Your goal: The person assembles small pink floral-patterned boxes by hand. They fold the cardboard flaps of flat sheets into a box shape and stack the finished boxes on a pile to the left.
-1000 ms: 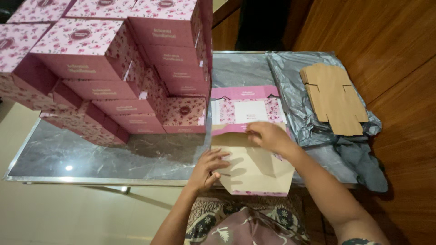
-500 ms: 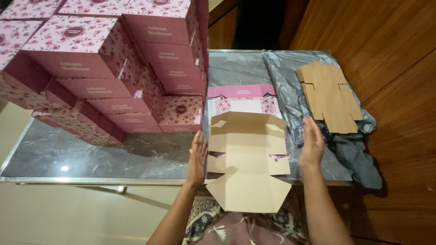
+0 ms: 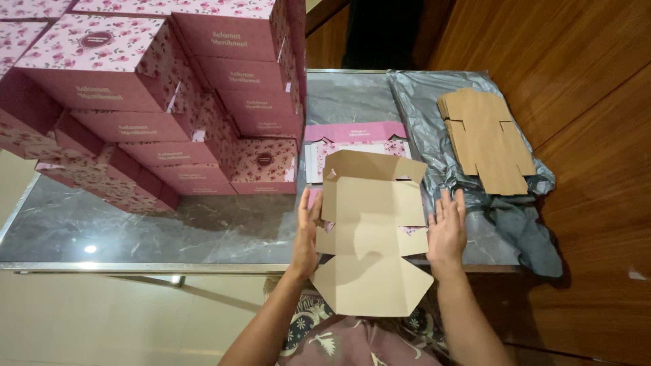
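Pressing in from both sides, the left hand (image 3: pixel 306 234) and the right hand (image 3: pixel 447 230) stand flat and upright, fingers straight, against the edges of an unfolded box blank (image 3: pixel 369 234). Left palm touches the blank's left edge; right palm sits at its right edge, fingers pointing away from the body. Neither hand is clenched; both are flat-open, bracing the card rather than gripping it. Blank lies brown side up at the near edge of the table (image 3: pixel 135 224), its nearest flap hanging past the rim over the person's lap, its far flap tilted upward. Small slivers of pink print show through the side slots. Just beyond it, flat on the table, lies another blank (image 3: pixel 356 139), pink floral side up, partly covered by the raised flap. Left of the hands, well apart, a stack of finished pink floral boxes (image 3: pixel 169 102) rises in several tiers and fills the left half of the marbled grey table. Right of the hands, a crumpled grey plastic sheet (image 3: pixel 522 230) spreads over the table's right end and droops off its edge. On that sheet, a pile of flat brown blanks (image 3: pixel 485 139) rests, apart from the right hand. Wooden floor (image 3: pixel 597 135) shows on the right; patterned cloth (image 3: pixel 352 342) covers the lap below.
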